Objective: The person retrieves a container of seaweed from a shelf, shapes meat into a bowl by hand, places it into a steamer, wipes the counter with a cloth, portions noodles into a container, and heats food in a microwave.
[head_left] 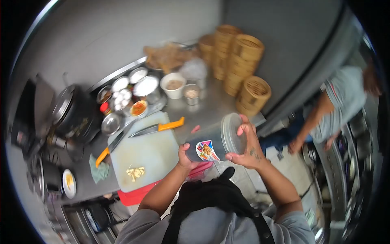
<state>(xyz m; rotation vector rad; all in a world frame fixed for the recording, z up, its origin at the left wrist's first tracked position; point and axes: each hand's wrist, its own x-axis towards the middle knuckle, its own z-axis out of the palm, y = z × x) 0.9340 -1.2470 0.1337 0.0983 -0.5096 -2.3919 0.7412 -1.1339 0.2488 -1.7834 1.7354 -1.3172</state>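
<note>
I hold a large, dark plastic jar (191,145) with a colourful label, tipped onto its side in front of my chest. My left hand (186,157) is closed around its base end. At the other end, my right hand (250,148) grips the translucent lid (231,130), which sits on the jar. To the left lies a white cutting board (152,152) with a small heap of chopped pale-yellow pieces (135,173). A knife with an orange handle (170,124) rests across the board's far part. Another orange-handled knife (103,156) lies at its left edge.
Bamboo steamers (245,53) are stacked at the back right. Several bowls and tins, a white tub (173,85) and a bowl of eggs (122,97) stand behind the board. A black cooker (75,112) and green cloth (99,168) are left. A co-worker (341,101) stands at right.
</note>
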